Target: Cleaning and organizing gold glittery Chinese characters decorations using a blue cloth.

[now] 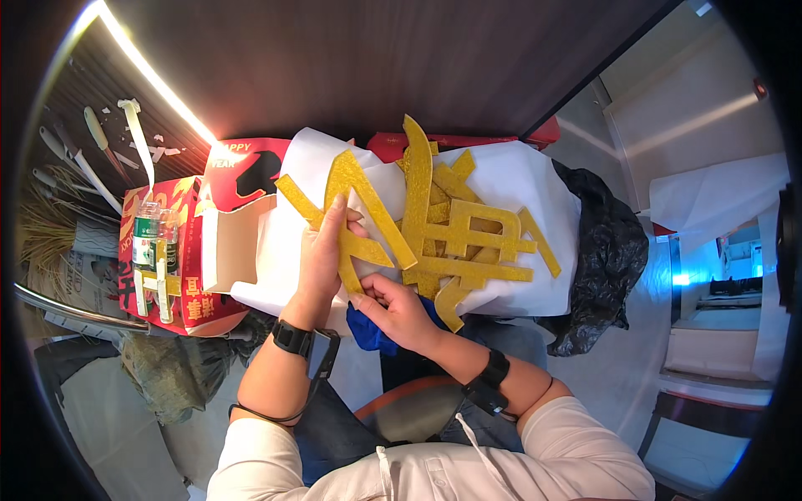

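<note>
In my left hand (324, 253) is a gold, glittery cut-out shaped like a written character (363, 249), with the thumb along its face. My right hand (400, 310) pinches the lower tip of the same piece between thumb and fingers. Just right of it, a larger gold cut-out character (460, 266) lies on a heap of similar gold pieces (450, 181). White sheet material (520, 172) is spread beneath the heap. Below my right hand, a blue cloth (371, 329) hangs at the near edge. The backs of the held piece's strokes are hidden.
At left stands a red printed box (194, 250) beside an open white-lined carton (230, 247). Two plastic bottles (145, 241) and a taped gold piece (164, 285) are near the red box. Several handled tools (97, 128) lie beyond. A black plastic bag (604, 250) bounds the right side.
</note>
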The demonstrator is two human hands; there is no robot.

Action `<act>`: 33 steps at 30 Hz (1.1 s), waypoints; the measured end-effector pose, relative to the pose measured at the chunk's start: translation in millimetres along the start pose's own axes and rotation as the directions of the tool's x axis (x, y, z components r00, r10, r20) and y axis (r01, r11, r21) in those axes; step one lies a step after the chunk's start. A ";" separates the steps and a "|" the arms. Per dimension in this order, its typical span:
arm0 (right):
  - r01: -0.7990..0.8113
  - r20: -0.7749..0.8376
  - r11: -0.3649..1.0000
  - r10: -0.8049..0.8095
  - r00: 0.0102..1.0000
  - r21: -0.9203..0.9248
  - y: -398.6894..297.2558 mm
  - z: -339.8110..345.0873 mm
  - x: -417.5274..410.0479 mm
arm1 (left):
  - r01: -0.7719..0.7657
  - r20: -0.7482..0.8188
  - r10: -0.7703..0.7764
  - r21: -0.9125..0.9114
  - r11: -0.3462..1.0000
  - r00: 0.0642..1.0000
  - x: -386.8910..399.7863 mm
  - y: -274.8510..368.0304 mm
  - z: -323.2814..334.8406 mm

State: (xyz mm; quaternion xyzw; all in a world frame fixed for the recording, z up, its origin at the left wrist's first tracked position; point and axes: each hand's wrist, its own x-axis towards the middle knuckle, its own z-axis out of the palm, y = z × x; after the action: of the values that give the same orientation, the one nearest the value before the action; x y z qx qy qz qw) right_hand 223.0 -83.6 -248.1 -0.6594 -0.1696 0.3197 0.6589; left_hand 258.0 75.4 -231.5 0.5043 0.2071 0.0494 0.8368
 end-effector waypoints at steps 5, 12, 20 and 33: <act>0.006 0.001 1.000 -0.006 1.000 0.019 5.4 1.0 0.6 | 0.006 0.042 -0.005 -0.018 1.000 0.999 -2.6 0.9 2.5; 0.087 -0.059 0.996 -0.085 0.995 0.026 3.4 4.3 1.1 | -0.008 0.168 -0.012 0.116 0.993 0.986 -1.9 -1.0 -1.5; -0.006 -0.003 1.000 0.006 1.000 0.003 0.0 0.4 0.5 | -0.034 0.173 0.019 0.082 0.996 0.985 -6.7 0.6 4.3; 0.068 -0.059 0.997 -0.067 0.996 0.020 2.4 4.3 0.8 | 0.058 0.123 -0.069 0.089 0.994 0.990 -2.4 4.6 2.8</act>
State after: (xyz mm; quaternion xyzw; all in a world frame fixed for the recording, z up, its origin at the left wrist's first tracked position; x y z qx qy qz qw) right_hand 220.4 -80.1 -250.3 -0.6549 -0.1692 0.2798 0.6813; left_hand 257.5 74.7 -225.7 0.5348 0.1716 -0.0180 0.8272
